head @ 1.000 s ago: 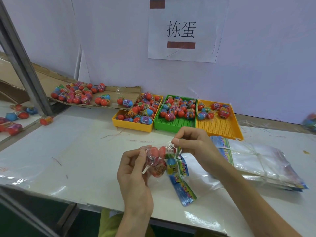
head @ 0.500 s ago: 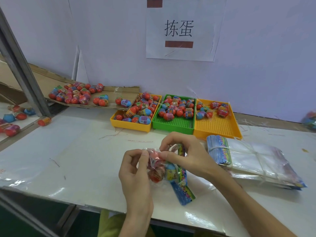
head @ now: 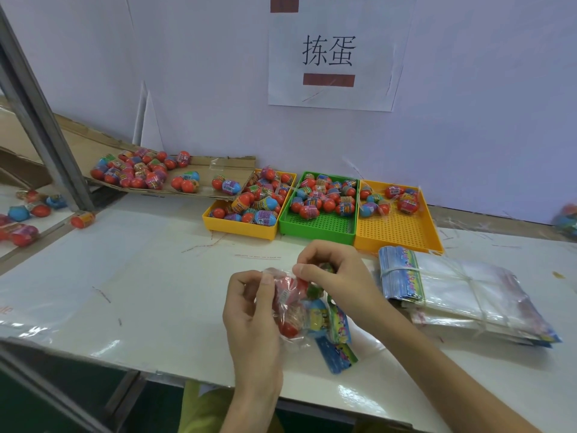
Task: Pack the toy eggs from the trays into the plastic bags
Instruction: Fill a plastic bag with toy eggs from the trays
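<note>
Near the front edge of the white table (head: 131, 295): left hand (head: 249, 317) curled round the clear plastic bag of red toy eggs (head: 290, 303), right hand (head: 337, 276) pinching its mouth. Best to keep eggs pushed down, mouth pinched flat for sealing.

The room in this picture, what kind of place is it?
Probably a packing station in a toy factory: three trays of toy eggs, a tied stack of plastic bags, and a paper sign on the wall.
</note>
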`<state>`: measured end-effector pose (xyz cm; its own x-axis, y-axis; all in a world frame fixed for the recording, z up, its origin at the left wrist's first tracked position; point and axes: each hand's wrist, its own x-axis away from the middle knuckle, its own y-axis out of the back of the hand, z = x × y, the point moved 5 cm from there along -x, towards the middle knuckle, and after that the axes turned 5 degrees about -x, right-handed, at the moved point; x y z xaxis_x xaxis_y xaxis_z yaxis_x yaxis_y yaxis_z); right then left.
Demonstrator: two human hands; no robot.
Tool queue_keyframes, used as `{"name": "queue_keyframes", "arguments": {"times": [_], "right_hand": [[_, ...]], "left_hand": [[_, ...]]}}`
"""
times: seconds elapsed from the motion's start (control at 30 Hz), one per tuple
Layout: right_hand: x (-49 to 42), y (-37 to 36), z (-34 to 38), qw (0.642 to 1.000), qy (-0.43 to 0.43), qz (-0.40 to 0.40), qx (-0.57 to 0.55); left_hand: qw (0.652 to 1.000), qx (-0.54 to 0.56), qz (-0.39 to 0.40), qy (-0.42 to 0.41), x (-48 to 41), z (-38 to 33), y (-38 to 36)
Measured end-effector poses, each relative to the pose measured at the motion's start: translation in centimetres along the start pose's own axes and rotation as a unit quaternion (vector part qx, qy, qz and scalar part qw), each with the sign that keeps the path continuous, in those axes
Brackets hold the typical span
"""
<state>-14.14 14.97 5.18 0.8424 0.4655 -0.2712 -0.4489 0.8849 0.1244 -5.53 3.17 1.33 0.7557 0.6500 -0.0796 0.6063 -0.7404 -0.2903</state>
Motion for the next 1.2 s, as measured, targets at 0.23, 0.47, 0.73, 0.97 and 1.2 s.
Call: {"name": "queue_keyframes", "arguments": {"times": [0.23,0.47,0.73,0.97,1.2], "right_hand": [[0.2,0.1,-0.3,1.000,-0.003,-0.008,-0.025],[0.3,-0.4,-0.6,1.000,0.018,-0.018,0.006],[0.1,-0.3,-0.8,0.997,-0.052,0.024,-0.052],[-0.4,0.3,-2.1,0.956,-0.194,0.034,-0.219],[-0.9,3.9,-2.2,0.933,-0.186,-0.110,-0.289]], "left_hand": [[0.996,0.052,0.018,0.063,-0.5,0.7,0.2],[0.997,0.048,-0.054,0.017,-0.3,0.7,0.9],[0.998,0.021,-0.058,0.005,-0.1,0.6,0.9],[0.999,0.037,0.012,0.029,-0.4,0.5,0.2],[0.989,-0.011,0.132,0.061,-0.8,1.2,-1.1]]}}
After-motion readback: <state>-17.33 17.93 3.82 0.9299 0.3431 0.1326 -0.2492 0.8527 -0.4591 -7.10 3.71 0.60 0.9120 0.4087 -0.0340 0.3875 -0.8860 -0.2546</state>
